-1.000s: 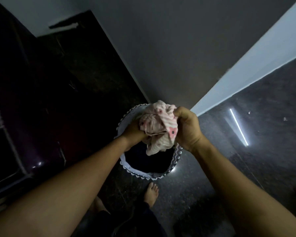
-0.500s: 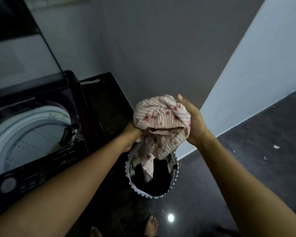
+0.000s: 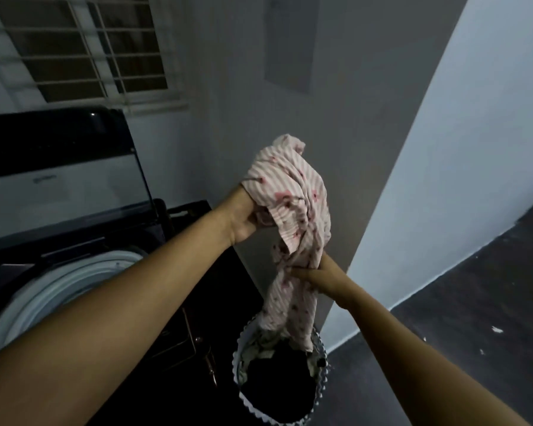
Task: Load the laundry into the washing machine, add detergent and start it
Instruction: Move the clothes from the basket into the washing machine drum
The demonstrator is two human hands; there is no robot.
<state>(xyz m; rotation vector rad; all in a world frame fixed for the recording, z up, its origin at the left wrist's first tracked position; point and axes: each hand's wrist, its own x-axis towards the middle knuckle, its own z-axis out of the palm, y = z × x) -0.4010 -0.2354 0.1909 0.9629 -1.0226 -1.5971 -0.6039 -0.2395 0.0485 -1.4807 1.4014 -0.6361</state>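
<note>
A pink-and-white striped cotton garment with small red flower prints [image 3: 293,192] is hanging in the middle of the frame, bunched at the top and twisted into a narrow rope lower down. Its tail is trailing into the round white fabric laundry basket with a zigzag-trimmed rim [image 3: 320,344] at the bottom centre, so the garment is lifted mostly out of the basket but is not yet in the machine.

The left hand [image 3: 242,218] is gripping the upper bunch, with its fingers curled in and buried in the folds. The right hand [image 3: 313,273] is sitting lower and is closing around the twisted middle part, with the thumb lying across the cloth; its other fingers are hidden behind the fabric.

Inside the basket a heap of dark clothes [image 3: 277,382] is lying, with a paler patterned piece along the left inner wall.

At the left of the frame a black top-loading washing machine [image 3: 83,245] is standing with its glass lid [image 3: 59,186] raised, and the white ring of its drum [image 3: 59,284] is showing under the left forearm. A window with a white metal grille [image 3: 83,47] is filling the upper left. A pale wall [image 3: 474,149] is running down the right, meeting a dark speckled floor [image 3: 474,302] at the lower right.
</note>
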